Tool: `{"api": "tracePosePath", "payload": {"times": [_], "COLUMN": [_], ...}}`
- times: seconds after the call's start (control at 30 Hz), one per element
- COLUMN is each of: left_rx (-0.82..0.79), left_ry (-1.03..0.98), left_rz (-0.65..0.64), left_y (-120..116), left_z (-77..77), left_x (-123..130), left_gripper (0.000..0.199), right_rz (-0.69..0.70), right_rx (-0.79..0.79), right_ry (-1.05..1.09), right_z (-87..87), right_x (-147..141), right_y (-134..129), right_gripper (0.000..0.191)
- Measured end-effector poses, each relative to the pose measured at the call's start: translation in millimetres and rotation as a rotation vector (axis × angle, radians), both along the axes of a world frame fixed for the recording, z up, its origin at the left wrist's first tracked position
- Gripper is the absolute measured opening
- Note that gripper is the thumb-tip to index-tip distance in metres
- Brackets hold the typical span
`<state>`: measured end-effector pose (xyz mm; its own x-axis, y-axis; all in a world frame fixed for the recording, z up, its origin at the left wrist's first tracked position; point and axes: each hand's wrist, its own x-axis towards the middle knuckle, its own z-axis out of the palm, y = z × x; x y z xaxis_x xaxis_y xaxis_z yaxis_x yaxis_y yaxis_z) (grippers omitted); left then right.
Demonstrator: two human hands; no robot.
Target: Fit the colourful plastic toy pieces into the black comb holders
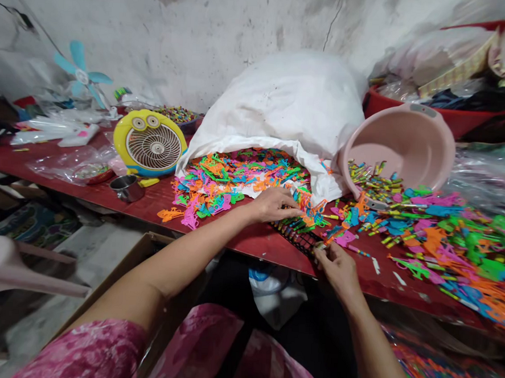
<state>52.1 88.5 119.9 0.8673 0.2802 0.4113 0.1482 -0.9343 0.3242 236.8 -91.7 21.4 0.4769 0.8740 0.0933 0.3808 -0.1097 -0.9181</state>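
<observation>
Grip: the end of a black ridged plastic strip [294, 237] is pinched by the closed right hand [337, 271]; the left hand [272, 206] is laid palm down near the strip's other end, and whether anything is held by it cannot be told.

Strip: held low across the red tabletop [249, 240], just below the frame's centre.

Nearby: multicoloured plastic pieces [236, 176] are heaped from a white sack [279, 105] at centre and are touched by the left hand.

Right of frame: striped pegs [372, 185] are spilled before a tilted pink basin [398, 146], beside a wider spread of coloured pieces [446, 241].

Upper left of frame: a yellow cartoon-faced fan [150, 143] and a steel cup [126, 188] are placed on the tabletop.

Lower left of frame: a pink patterned sleeve [88, 353] is seen.
</observation>
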Motion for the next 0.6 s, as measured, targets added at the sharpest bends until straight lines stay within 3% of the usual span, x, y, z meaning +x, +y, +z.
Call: {"api": "tracePosePath", "payload": {"times": [0.23, 0.4, 0.6], "left_rx": [0.061, 0.098, 0.134], "left_ry": [0.041, 0.080, 0.101], "left_rz": [0.130, 0.283, 0.346], "left_y": [-14.6, -32.2, -38.6], "left_z": [4.6, 6.4, 6.6], "left_x": [-2.0, -9.0, -9.1], "left_gripper": [0.041, 0.046, 0.048], "right_rz": [-0.119, -0.107, -0.140], "right_rx": [0.005, -0.002, 0.036], "right_ry": [-0.024, -0.009, -0.103], "right_z": [0.5, -0.4, -5.6], "right_x": [-5.4, -12.3, -18.2], "right_y": [3.0, 5.8, 19.7], "right_gripper": [0.041, 0.044, 0.042]}}
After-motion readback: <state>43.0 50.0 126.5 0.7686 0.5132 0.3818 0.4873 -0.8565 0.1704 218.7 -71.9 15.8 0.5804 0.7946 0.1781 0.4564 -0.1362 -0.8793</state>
